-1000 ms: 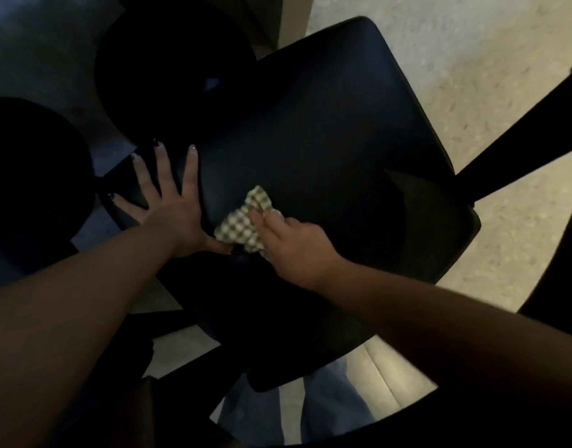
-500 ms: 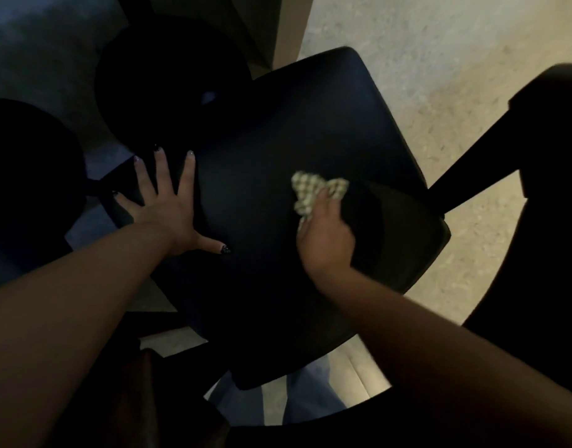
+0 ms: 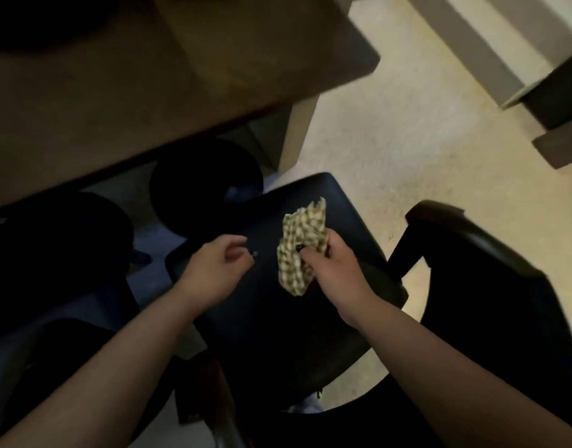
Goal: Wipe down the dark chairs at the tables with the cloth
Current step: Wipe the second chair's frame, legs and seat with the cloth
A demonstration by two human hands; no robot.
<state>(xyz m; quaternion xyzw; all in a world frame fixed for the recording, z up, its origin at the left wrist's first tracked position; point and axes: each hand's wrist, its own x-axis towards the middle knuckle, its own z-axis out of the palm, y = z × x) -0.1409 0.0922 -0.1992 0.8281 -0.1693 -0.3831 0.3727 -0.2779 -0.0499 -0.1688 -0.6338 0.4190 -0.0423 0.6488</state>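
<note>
A dark padded chair seat (image 3: 278,324) fills the middle of the head view. My right hand (image 3: 334,270) grips a green-and-white checked cloth (image 3: 302,244) above the seat's right part, the cloth bunched and hanging loose. My left hand (image 3: 216,270) hovers over the seat's left side with loosely curled fingers, holding nothing. The chair's curved dark backrest (image 3: 491,263) stands at the right.
A brown table (image 3: 132,76) edge runs across the top left, with its pale leg (image 3: 302,130) beside the chair. Two round dark stools (image 3: 203,185) sit under the table at left. Pale floor (image 3: 423,130) lies to the upper right, with a pale step-like edge (image 3: 497,43) beyond.
My left hand lifted off the seat and its fingers curled in. My right hand raised the cloth from the seat. The view tilted up, showing the table.
</note>
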